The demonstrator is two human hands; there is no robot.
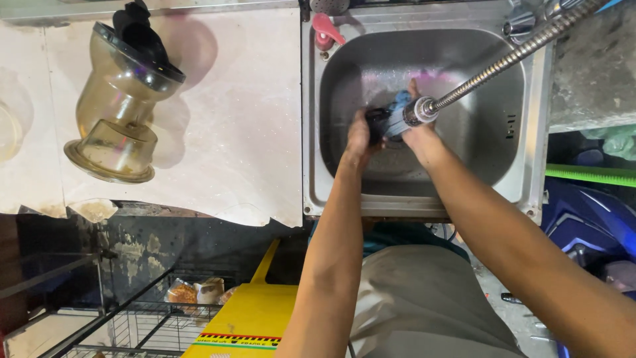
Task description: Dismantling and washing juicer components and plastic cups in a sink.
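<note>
Both my hands are down in the steel sink (530, 132). My left hand (360, 136) grips a small dark object (376, 122). A blue cloth (399, 113) is pressed against that object by my right hand (421, 132). The head of a flexible metal faucet hose (503, 63) hangs just over the cloth. What the dark object is cannot be made out; my hands and the cloth cover most of it.
A smoky translucent blender jug (119, 106) with a black lid lies on the white counter (232, 132) to the left. A pink-topped pump bottle (324, 33) stands at the sink's back left corner. Below are a wire rack (146, 318) and a yellow object (252, 318).
</note>
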